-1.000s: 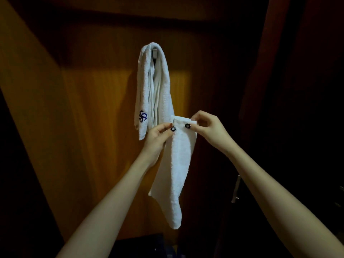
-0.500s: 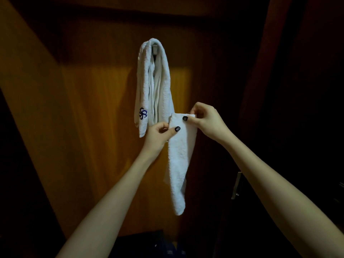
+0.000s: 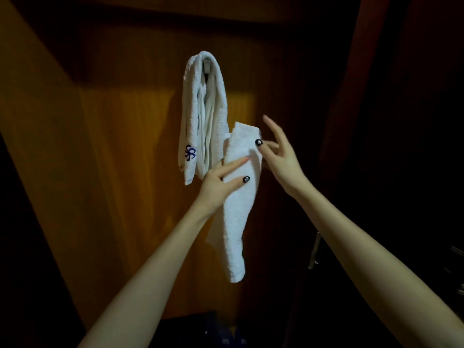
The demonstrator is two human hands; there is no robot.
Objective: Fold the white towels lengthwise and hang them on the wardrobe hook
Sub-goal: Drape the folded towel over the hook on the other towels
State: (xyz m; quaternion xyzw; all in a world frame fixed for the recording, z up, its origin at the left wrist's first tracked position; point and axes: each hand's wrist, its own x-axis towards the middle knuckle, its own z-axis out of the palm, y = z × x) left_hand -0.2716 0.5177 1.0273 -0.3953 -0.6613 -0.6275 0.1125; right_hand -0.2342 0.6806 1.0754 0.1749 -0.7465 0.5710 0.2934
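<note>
Folded white towel [image 3: 236,222]: hangs narrow just right of the monogrammed towel [image 3: 193,116], which is draped on the wardrobe hook [image 3: 207,65].
Left hand [image 3: 217,183]: pinches the upper part, thumb and forefinger across the front.
Right hand [image 3: 278,156]: fingers splayed, thumb tip touching the top edge.
Handling: keep edges aligned; lift the midpoint over the hook without dislodging its neighbour.

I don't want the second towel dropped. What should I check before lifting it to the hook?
1. Left hand grips the folded towel: ok.
2. Right hand grips its top end: not ok, fingers spread, only the thumb touches.
3. Fold is neat: not ok, a layer flares out low down.
4. Hung towel sits astride the hook: ok.
5. Room on the hook for another: cannot tell.
</note>
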